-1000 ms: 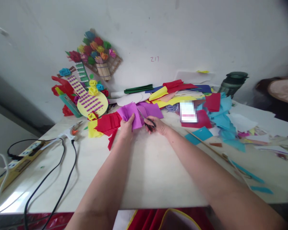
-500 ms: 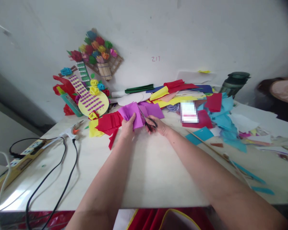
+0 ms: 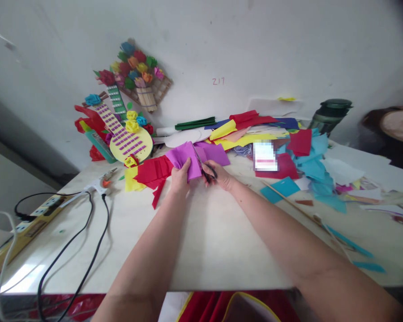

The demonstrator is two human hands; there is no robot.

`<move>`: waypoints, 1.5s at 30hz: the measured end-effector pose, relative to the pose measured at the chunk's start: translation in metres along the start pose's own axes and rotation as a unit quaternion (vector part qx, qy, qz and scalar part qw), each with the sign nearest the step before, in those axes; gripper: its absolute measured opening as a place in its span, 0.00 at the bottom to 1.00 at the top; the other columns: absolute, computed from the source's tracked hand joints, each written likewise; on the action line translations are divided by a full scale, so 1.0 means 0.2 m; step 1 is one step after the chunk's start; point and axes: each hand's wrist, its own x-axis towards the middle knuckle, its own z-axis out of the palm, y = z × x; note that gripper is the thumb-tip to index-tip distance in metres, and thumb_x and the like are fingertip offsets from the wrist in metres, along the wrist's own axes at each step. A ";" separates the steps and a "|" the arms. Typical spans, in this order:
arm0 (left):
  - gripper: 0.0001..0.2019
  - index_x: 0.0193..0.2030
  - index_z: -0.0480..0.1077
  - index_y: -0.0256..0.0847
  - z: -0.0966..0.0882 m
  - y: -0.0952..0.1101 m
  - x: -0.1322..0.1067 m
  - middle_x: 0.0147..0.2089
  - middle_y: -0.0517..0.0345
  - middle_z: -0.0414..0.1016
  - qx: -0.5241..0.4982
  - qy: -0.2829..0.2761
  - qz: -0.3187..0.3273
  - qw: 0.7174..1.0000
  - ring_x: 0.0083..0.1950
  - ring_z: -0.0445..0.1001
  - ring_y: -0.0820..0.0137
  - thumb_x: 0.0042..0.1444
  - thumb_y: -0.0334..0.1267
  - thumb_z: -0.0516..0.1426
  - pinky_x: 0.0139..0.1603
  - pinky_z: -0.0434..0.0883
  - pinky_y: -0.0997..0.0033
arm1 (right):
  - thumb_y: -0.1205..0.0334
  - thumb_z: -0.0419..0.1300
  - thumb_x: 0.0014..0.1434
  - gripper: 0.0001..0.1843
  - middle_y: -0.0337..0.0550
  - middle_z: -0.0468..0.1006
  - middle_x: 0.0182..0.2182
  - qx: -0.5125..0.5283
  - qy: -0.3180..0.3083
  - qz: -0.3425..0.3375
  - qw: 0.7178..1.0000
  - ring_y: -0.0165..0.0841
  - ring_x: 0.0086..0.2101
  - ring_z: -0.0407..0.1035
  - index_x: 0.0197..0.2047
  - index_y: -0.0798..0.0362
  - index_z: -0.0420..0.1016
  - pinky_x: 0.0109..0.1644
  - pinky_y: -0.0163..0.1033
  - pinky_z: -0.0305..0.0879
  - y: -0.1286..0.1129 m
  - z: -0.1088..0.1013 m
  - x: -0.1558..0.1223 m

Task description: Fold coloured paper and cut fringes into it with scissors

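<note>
My left hand [image 3: 181, 175] pinches a folded sheet of purple crepe paper [image 3: 185, 155] by its lower edge, thumb on top. My right hand [image 3: 218, 175] is closed round the black handles of a pair of scissors [image 3: 210, 173]. Their blades lie along the right side of the held purple paper, pointing away from me. Behind the blades, another purple piece [image 3: 218, 153] rests on the table. Folded red paper [image 3: 153, 171] and a yellow piece [image 3: 134, 180] lie left of my left hand.
On the left are a glue gun [image 3: 99, 184] with black cable and a power strip [image 3: 36, 220]. Paper-flower crafts [image 3: 130, 138] lean at the wall. Coloured paper sheets [image 3: 248, 142] pile behind my hands. Right stand a dark green bottle [image 3: 331, 115] and a thin stick [image 3: 290, 203] with scraps.
My right hand and the scissors have shifted very slightly left, towards the held purple paper. My left hand keeps its hold in nearly the same place.
</note>
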 end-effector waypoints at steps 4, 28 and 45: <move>0.17 0.34 0.68 0.35 0.00 0.00 0.00 0.28 0.55 0.75 -0.005 -0.007 0.002 1.000 0.28 0.75 0.69 0.39 0.39 0.66 0.36 0.74 0.67 | 0.48 0.56 0.54 0.18 0.32 0.70 0.16 0.013 0.004 0.001 1.000 0.25 0.13 0.63 0.38 0.53 0.60 0.11 0.26 0.46 0.00 0.01 0.00; 0.16 0.34 0.68 0.35 0.01 0.00 -0.01 0.30 0.55 0.75 -0.014 0.009 0.009 1.000 0.31 0.76 0.68 0.39 0.37 0.66 0.37 0.74 0.67 | 0.51 0.61 0.49 0.19 0.28 0.67 0.13 0.062 0.017 -0.023 0.998 0.23 0.11 0.58 0.37 0.53 0.60 0.12 0.27 0.54 0.02 0.02 0.02; 0.17 0.36 0.68 0.36 0.00 -0.02 0.00 0.31 0.53 0.76 -0.003 -0.043 0.002 0.999 0.33 0.76 0.66 0.41 0.41 0.65 0.38 0.74 0.66 | 0.48 0.56 0.54 0.18 0.32 0.70 0.16 0.025 -0.001 -0.027 0.999 0.25 0.13 0.64 0.37 0.53 0.61 0.11 0.26 0.45 0.01 -0.01 0.01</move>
